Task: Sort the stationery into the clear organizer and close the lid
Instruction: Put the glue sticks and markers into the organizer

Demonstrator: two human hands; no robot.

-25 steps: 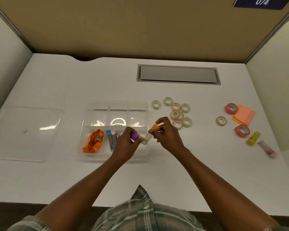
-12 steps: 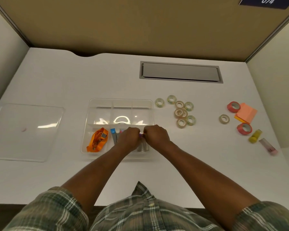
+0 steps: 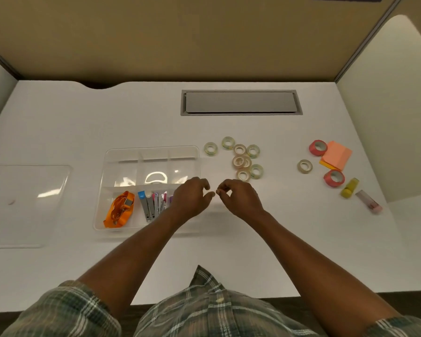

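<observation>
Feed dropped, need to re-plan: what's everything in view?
clear organizer: one, clear, desk centre-left
lid: one, clear, desk far left
lanyard: one, orange, organizer front-left compartment
sticks: count unclear, grey, coloured ends, organizer front-middle
small tape rolls: nine, clear, right of organizer
wide tape rolls: two, red, far right
sticky notes: one pad, orange, between red rolls
yellow tube: one, yellow, far right
pink tube: one, pinkish, beside it
hatch: one, grey, desk rear
left hand: empty, over organizer's front-right
right hand: empty, beside it

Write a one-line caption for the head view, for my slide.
Both empty, left hand and right hand hover at the clear organizer; lid lies aside, tape rolls wait on the desk.
</observation>
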